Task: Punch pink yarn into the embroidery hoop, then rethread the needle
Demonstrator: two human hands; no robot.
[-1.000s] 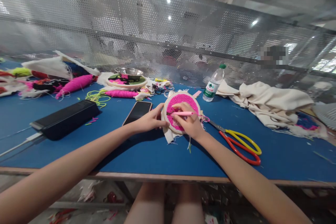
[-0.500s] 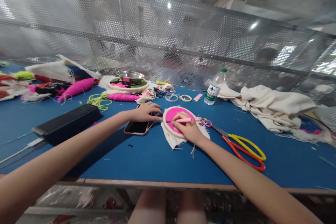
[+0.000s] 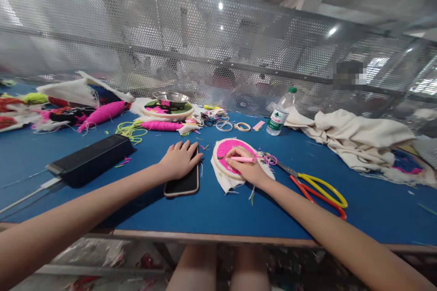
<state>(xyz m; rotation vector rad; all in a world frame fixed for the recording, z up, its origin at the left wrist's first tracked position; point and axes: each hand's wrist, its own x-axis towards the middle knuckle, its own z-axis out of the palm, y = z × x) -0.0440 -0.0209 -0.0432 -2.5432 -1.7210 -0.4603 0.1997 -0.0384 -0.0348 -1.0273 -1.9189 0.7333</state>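
Note:
My left hand point(image 3: 180, 160) lies flat with fingers spread over the upper part of a dark phone point(image 3: 184, 184) on the table. My right hand point(image 3: 246, 162) pinches a pink punch needle point(image 3: 243, 159), its tip over the bright pink loops of a round embroidery hoop point(image 3: 215, 154). White cloth point(image 3: 223, 185) sticks out below the hoop's rim. Pink yarn point(image 3: 271, 159) trails from the tool's back end. Just right of the hoop lie scissors point(image 3: 316, 189) with one yellow and one red handle.
On the left sits a black box-shaped device point(image 3: 90, 159) with a white cable. Behind are pink yarn point(image 3: 162, 126), a metal bowl point(image 3: 172, 98) on a larger hoop, a water bottle point(image 3: 280, 113) and heaped cream cloth point(image 3: 362, 132). A perforated metal screen point(image 3: 205, 50) closes the back.
My left hand has moved left and nearer, away from beside the hoop, and the phone has shifted toward me. My right hand stays at the hoop with the punch needle.

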